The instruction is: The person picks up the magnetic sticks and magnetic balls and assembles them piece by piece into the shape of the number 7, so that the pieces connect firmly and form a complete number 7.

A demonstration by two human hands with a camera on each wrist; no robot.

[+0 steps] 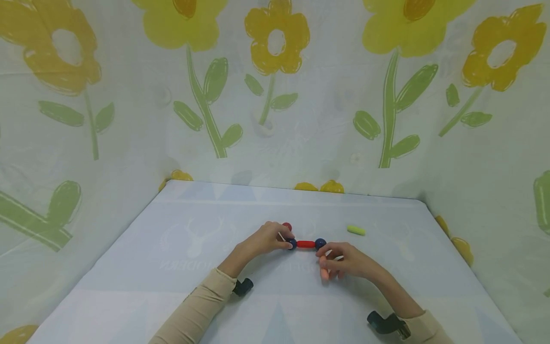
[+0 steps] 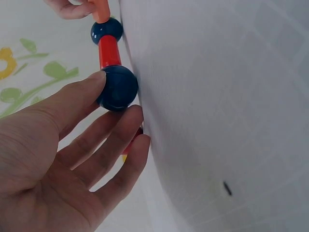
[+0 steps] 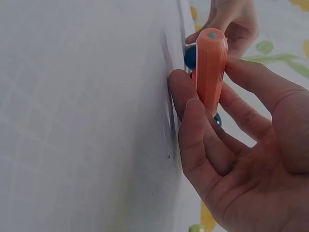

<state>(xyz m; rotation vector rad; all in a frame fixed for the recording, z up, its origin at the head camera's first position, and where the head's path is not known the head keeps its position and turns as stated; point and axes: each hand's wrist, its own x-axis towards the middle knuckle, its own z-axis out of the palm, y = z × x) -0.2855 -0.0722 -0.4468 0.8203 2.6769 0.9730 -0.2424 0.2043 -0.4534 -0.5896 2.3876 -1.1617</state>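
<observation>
A red rod (image 1: 306, 244) lies between two dark blue balls, joined end to end in a line. My left hand (image 1: 271, 237) pinches the left blue ball (image 2: 119, 89) between thumb and fingers. Behind that hand a red ball (image 1: 287, 226) shows in part. At the line's other end is the right blue ball (image 1: 320, 243). My right hand (image 1: 350, 261) holds an orange rod (image 3: 211, 72) between thumb and fingers, one end pointing toward me. In the left wrist view the orange rod's far end meets the right blue ball (image 2: 107, 31).
A yellow-green rod (image 1: 356, 230) lies on the white table (image 1: 129, 267), behind and right of the joined pieces. Flower-printed curtains (image 1: 318, 119) surround the table at the back and both sides. A dark camera mount (image 1: 382, 322) sits at the right wrist.
</observation>
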